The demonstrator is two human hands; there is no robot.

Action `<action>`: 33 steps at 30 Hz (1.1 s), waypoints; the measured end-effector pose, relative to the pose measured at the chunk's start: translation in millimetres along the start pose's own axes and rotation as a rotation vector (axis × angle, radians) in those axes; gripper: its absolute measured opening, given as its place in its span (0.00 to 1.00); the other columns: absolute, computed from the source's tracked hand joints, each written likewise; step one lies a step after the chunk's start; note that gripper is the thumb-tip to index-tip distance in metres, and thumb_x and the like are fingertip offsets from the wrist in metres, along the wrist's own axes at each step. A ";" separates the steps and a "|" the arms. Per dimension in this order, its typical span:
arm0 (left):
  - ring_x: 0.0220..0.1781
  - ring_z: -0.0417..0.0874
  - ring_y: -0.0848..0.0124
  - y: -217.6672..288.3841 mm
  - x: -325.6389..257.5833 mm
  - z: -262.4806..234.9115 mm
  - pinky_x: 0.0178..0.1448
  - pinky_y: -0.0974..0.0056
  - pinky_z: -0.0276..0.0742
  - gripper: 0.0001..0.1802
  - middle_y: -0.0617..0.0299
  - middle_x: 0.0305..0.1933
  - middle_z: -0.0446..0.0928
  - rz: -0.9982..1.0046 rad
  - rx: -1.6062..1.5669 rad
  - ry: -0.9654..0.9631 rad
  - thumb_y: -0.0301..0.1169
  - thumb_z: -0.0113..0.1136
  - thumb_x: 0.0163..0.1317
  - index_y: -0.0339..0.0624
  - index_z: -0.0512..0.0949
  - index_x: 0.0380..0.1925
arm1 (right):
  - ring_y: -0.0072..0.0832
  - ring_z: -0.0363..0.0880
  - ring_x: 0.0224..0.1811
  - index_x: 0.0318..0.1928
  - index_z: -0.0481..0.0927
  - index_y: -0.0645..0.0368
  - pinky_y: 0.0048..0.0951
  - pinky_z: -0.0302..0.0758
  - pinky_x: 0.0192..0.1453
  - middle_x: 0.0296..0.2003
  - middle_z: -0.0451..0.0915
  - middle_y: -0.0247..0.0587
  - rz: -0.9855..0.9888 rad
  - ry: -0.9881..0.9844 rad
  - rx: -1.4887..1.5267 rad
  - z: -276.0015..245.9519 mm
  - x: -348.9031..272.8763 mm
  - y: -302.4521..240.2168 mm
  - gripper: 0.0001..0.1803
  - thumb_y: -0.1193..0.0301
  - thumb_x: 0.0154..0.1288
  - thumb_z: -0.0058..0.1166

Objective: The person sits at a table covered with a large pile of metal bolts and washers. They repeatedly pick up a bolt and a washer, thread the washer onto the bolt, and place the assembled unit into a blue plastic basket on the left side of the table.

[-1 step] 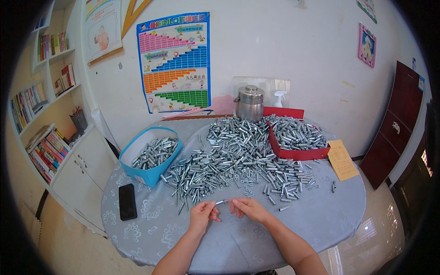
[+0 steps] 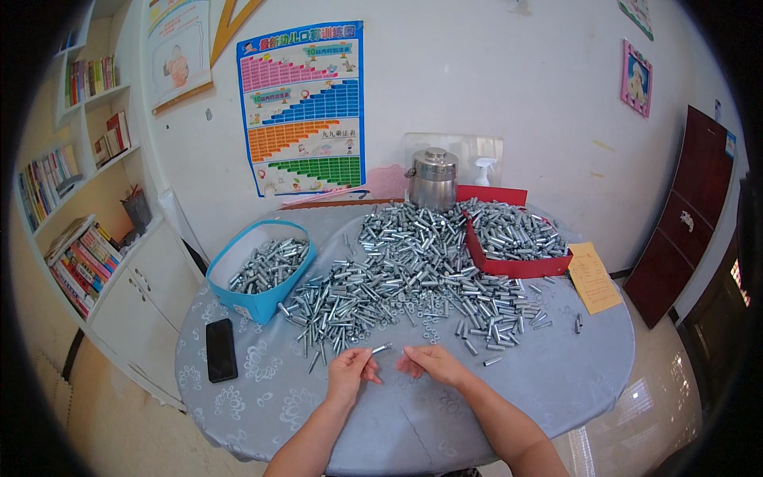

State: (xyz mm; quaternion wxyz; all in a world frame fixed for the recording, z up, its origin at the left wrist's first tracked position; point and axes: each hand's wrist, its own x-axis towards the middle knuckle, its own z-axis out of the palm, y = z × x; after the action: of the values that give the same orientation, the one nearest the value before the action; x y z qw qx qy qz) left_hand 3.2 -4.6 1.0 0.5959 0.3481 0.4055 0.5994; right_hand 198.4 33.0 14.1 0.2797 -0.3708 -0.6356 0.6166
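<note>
Bolt [image 2: 381, 348] in L hand [image 2: 352, 371] fingertips

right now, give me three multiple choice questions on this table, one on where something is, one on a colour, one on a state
1. Where does the black phone lie?
A. on the table's left side, below the blue box
B. inside the red tray
C. beside the yellow paper

2. What colour is the tray on the right that holds bolts?
A. green
B. red
C. white

3. What is the left hand doing?
A. lying flat and empty
B. holding the phone
C. pinching a single bolt

Answers:
1. A, the phone lies flat on the cloth just below the blue box, near the table's left edge.
2. B, its walls are red around the pile of bolts.
3. C, a bolt sticks out from the fingertips, with the right hand close beside it.
</note>
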 end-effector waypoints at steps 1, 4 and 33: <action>0.18 0.71 0.77 0.2 0.3 -0.1 0.24 0.66 0.78 0.08 0.58 0.22 0.73 0.008 0.000 0.005 0.28 0.51 0.59 0.32 0.73 0.29 | 0.17 0.70 0.24 0.33 0.80 0.62 0.19 0.68 0.30 0.23 0.75 0.31 0.011 0.003 0.003 -1.5 -0.2 1.7 0.23 0.56 0.66 0.38; 0.19 0.72 0.77 1.2 1.9 -1.4 0.25 0.67 0.78 0.08 0.57 0.24 0.74 0.036 0.014 0.042 0.28 0.52 0.59 0.32 0.73 0.31 | 0.19 0.71 0.24 0.32 0.80 0.62 0.21 0.69 0.30 0.24 0.76 0.33 0.004 0.115 -0.054 -5.1 -0.9 2.2 0.21 0.57 0.64 0.41; 0.33 0.75 0.71 72.2 86.5 -109.8 0.35 0.68 0.72 0.20 0.57 0.37 0.75 0.726 0.830 0.539 0.23 0.60 0.46 0.36 0.72 0.43 | 0.41 0.77 0.33 0.30 0.76 0.57 0.38 0.72 0.36 0.30 0.77 0.46 0.063 0.757 -1.152 -49.6 -22.0 0.5 0.09 0.74 0.42 0.51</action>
State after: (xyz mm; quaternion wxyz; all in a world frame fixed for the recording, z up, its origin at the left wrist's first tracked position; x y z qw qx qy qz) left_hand -131.0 76.6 13.3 0.0450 0.5033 0.5971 0.6230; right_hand 251.3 43.6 19.9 0.2230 -0.6684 -0.7094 0.0164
